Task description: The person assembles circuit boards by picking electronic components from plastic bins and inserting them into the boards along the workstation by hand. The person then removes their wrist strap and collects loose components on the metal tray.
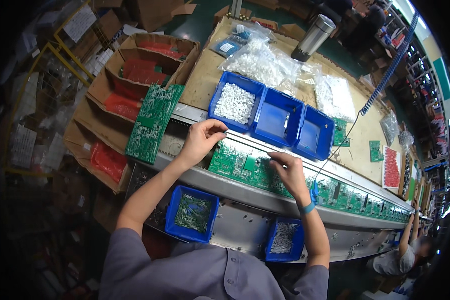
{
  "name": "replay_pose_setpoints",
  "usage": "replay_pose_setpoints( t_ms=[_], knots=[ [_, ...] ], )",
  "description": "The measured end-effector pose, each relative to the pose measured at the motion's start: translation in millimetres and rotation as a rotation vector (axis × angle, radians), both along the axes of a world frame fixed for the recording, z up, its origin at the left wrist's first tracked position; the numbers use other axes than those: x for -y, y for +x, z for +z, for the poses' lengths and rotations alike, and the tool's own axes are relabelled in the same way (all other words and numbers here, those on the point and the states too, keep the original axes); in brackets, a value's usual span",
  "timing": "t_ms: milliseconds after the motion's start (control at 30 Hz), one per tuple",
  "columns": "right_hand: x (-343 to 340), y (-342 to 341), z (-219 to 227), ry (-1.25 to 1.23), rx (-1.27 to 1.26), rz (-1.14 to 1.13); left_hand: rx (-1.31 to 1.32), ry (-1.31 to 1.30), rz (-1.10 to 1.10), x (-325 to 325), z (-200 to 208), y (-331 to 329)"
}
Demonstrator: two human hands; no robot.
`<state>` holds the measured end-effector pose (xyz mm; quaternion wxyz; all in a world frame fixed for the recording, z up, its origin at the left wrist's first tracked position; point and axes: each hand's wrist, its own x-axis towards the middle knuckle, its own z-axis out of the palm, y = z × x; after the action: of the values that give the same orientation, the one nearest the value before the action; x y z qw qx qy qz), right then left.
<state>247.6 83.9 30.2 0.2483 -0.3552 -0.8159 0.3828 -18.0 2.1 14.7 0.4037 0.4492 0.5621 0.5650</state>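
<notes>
A green circuit board (230, 161) lies on the rail in front of me, part of a row of boards running off to the right. Over its far left corner is my left hand (201, 142), thumb and fingertips drawn together; whatever they pinch is too small to name. My right hand (291, 174) is bent above the board's right part, its thumb and forefinger close together, and I cannot make out anything between them. Just beyond the left hand sits a blue bin of small white parts (234, 103). A blue strap (311, 200) circles my right wrist.
Two blue bins stand beyond the rail, one (277, 117) nearly bare. Nearer me are bins of green-and-white leaded parts (192, 212) and thin pale pins (284, 237). Boards (152, 122) lean against a divided carton (92, 120). A coiled cord (385, 75) hangs right; a co-worker (400, 257) is far right.
</notes>
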Motion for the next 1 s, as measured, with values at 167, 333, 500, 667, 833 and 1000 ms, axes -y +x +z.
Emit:
replay_pose_setpoints(
  t_ms=[167,333,500,667,833,1000],
  knots=[
    [-6.4,-4.4,-8.6,0.074,0.027,0.066,-0.110,-0.002,0.047,1.3,4.7,0.9],
    [-5.2,-11.4,-8.4,0.057,-0.007,-0.032,-0.185,-0.048,0.100,1.6,4.0,0.1],
    [-6.7,-14.7,-12.5,0.061,-0.011,-0.012,-0.183,0.024,0.134,0.5,-4.1,-3.1],
    [-7.1,-15.6,-12.2,0.072,0.018,-0.030,-0.266,0.138,0.143,-2.8,-12.4,-6.5],
    [-6.2,-16.2,-14.1,0.061,-0.010,-0.047,-0.151,0.054,0.131,-1.0,-10.8,-4.6],
    [-6.3,-14.2,-17.6,0.125,-0.030,-0.008,-0.088,-0.010,0.130,-0.4,-8.3,-2.8]
  ],
)
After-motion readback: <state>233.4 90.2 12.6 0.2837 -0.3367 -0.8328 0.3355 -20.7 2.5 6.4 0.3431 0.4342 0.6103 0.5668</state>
